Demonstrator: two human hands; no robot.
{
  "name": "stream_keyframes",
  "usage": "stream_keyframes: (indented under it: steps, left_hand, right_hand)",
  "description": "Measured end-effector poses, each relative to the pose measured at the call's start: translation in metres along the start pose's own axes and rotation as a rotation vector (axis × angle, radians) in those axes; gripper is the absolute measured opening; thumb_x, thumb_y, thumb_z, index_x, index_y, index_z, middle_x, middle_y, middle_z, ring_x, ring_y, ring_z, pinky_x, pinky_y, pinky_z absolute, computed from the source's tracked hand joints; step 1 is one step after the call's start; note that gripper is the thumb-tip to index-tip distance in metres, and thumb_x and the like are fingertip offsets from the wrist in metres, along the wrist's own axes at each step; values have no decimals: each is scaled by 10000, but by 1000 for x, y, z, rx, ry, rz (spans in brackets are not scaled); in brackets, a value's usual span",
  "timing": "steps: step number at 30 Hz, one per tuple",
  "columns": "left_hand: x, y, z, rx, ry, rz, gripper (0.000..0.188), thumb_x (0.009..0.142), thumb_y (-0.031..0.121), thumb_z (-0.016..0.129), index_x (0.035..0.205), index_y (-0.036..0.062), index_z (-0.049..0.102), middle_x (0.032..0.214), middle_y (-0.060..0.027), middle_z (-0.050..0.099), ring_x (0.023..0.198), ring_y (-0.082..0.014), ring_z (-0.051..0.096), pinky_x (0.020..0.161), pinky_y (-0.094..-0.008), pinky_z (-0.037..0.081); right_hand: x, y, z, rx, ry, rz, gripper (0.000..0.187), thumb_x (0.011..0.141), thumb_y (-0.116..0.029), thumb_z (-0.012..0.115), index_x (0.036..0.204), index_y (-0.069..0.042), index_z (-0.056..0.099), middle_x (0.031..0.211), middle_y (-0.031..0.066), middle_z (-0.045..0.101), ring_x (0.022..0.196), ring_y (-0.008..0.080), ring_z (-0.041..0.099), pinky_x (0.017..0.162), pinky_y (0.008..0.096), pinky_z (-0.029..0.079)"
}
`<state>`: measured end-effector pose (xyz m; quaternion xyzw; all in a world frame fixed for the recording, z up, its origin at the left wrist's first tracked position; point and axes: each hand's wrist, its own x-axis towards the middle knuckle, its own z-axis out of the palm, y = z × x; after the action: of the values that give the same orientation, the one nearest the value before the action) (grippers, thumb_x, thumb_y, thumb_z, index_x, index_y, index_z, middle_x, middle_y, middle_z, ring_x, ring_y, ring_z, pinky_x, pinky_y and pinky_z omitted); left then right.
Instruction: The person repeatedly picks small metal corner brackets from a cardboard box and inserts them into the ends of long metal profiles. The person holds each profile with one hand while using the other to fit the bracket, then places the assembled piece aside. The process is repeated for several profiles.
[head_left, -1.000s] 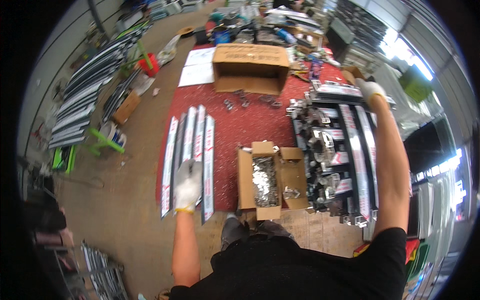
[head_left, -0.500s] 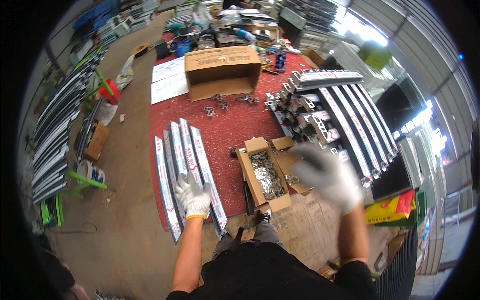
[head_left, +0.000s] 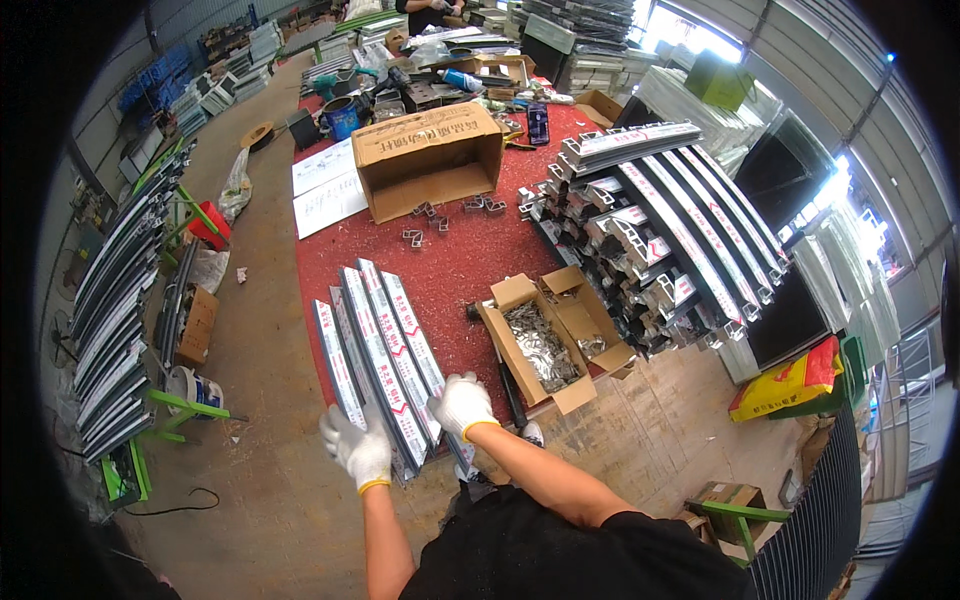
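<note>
"Strips (head_left: 385, 348) lie where?"
"Left of the parts box (head_left: 514, 291), long axes pointing away from the person."
"Hands?"
"At near ends: left hand (head_left: 360, 448) loosely spread, nothing visibly held; right hand (head_left: 465, 403), nearer the box, half-curled, grip unclear."

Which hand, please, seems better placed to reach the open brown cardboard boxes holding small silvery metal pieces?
Probably the right hand: it is nearer the open brown cardboard boxes, while the left hand is beyond it, by the long white-faced strips.

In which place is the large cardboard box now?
In the head view, the box sits upper left of centre on the red table, just right of white sheets.
</note>
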<state>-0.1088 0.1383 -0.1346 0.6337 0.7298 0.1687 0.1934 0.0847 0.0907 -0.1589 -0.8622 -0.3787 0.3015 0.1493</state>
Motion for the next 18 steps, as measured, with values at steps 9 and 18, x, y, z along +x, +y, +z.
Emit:
stream_keyframes:
  steps: [9,18]
  left_hand:
    - [16,-32,29,-29,-172,114,783,1061,539,633,1612,-6,524,1665,-336,510,1510,-544,487,1274,-565,402]
    - [17,-33,25,2,-172,138,788,1034,510,675,1614,-2,527,1634,-335,536,1493,-547,502,1261,-582,418]
  right_hand:
    - [-3,20,12,246,258,-141,410,1043,-367,694,1077,42,694,1112,358,736,1036,556,738,980,606,585]
    - [-17,39,3,281,357,-164,356,1062,-329,693,1092,26,698,1089,328,734,1036,560,724,956,603,580]
